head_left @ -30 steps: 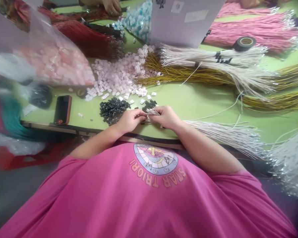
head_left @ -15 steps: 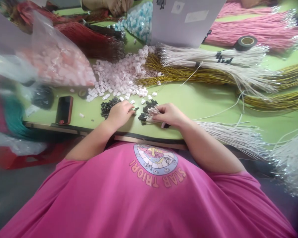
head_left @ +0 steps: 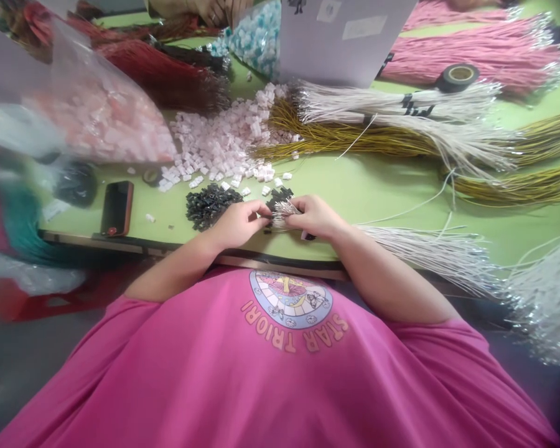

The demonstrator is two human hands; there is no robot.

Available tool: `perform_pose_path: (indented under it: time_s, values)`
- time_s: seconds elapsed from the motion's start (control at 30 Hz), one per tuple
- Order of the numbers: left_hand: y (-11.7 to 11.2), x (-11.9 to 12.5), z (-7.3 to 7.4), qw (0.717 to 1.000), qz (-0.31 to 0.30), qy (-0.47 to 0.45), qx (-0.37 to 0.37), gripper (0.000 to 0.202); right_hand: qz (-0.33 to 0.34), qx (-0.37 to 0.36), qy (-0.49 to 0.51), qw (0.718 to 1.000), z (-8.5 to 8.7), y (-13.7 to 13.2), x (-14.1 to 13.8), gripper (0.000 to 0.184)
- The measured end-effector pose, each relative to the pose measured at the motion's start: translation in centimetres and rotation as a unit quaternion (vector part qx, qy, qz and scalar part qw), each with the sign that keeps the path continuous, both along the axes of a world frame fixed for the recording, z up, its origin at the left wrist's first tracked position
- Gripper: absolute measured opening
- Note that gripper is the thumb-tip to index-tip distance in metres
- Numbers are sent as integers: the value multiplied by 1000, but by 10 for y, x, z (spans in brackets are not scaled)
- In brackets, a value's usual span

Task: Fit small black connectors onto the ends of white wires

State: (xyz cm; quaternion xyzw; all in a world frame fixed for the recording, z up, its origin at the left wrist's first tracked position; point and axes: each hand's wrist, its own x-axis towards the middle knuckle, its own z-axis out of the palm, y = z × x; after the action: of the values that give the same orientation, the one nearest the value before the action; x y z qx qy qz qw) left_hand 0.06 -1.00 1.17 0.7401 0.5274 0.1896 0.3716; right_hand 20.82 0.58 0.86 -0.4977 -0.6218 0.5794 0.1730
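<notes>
My left hand [head_left: 237,223] is pinched at the fingertips, apparently on a small black connector, brought up against the wire ends. My right hand [head_left: 313,216] is closed round a bundle of white wires [head_left: 429,252] that trails off to the right along the table edge; their metal-tipped ends [head_left: 284,212] fan out between the two hands. A small heap of black connectors [head_left: 211,204] lies just left of my left hand. More black pieces [head_left: 280,196] sit behind the wire ends.
A pile of pale pink connectors [head_left: 224,146] spreads behind. Bundles of white [head_left: 401,112], yellow [head_left: 518,186], pink [head_left: 471,50] and dark red wires [head_left: 168,74] cover the green table [head_left: 364,186]. A phone [head_left: 116,207], tape roll [head_left: 457,77] and plastic bags [head_left: 93,118] lie around. Another person's hands [head_left: 210,9] are at the far edge.
My left hand reached left to the black connector heap half a second ago and has come back to the wire ends. My right hand stayed on the bundle.
</notes>
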Motion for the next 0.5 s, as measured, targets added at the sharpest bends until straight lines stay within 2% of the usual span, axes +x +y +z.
perform_pose_path:
  time_s: [0.2,0.5]
  values:
    - [-5,14,-10,994,22,-98,-48,13,1,-5,-15,1000,0,0,1,12]
    - [-5,14,-13,991,36,-123,-30,11,3,-16,-13,1000,2,0,2,10]
